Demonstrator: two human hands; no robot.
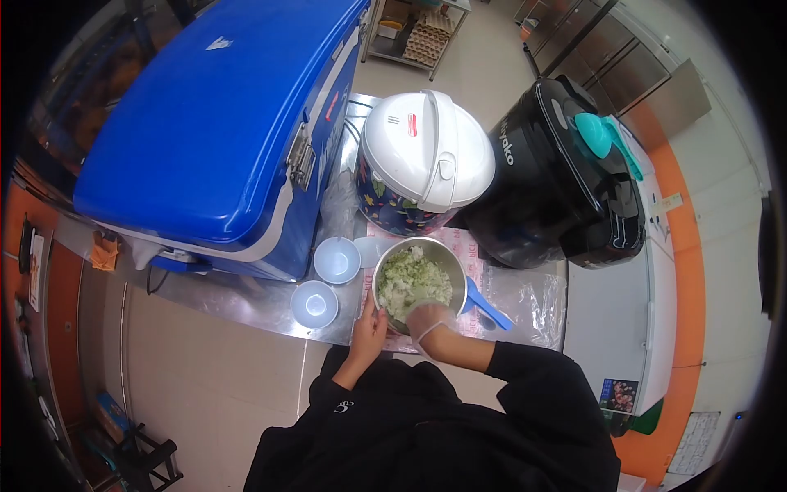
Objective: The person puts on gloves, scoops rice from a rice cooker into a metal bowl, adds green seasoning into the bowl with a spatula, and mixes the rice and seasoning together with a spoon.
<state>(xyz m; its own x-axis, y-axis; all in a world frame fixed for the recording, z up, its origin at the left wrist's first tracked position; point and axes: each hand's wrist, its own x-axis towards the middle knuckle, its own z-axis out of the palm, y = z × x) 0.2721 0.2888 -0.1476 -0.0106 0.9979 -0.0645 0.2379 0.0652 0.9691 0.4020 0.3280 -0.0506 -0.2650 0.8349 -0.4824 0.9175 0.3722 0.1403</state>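
Note:
A round metal bowl [461,283] stands on the pink printed sheet and holds a mix of white rice-like food with pale green shreds [414,279]. My left hand [369,332] steadies it, fingers against its near left side. Down inside the bowl is my right hand [433,321], in a clear plastic glove. Its fingers are blurred and partly buried in the food, so their grip is hidden. Two small light-blue bowls [337,260] sit left of the metal bowl. Close to its right side lies a blue-handled utensil [490,310], its head partly out of sight.
A large blue cool box [197,139] takes up the left of the metal table [221,295]. Behind the bowl stands a white-lidded rice cooker [428,152]. To the right is a black appliance [541,180] with a turquoise scoop [593,135] on top. Clear plastic [537,303] lies at the right.

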